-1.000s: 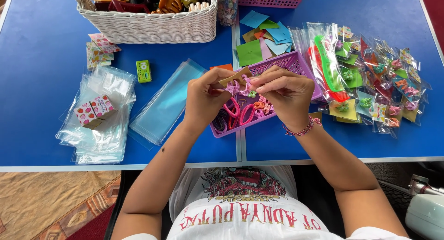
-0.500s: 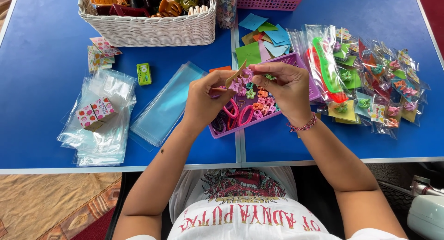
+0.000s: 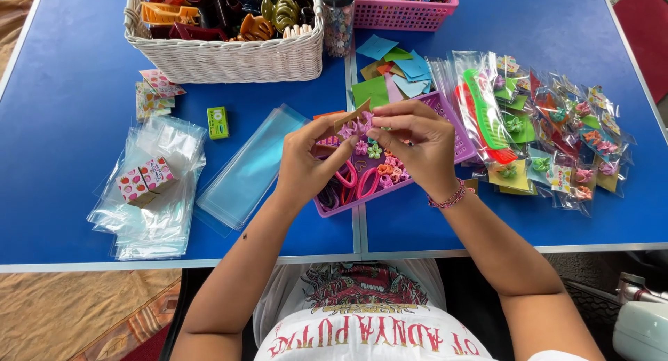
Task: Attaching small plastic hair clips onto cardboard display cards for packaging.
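Both hands met over the middle of the blue table [image 3: 83, 124], near its front edge. The left hand [image 3: 306, 162] pinched a small brown card [image 3: 351, 115] by its lower end, and the right hand [image 3: 410, 142] pinched a tiny purple hair clip [image 3: 365, 119] against it — not yet sitting flat, I think. By the right edge lay a pile of filled little bags [image 3: 563, 138]. Near the left edge waited a stack of empty clear bags [image 3: 149, 194]. More clips sat in the purple tray [image 3: 456, 135] — much seemed left.

One head-worn camera looks steeply down, close above the blue table [image 3: 83, 159]
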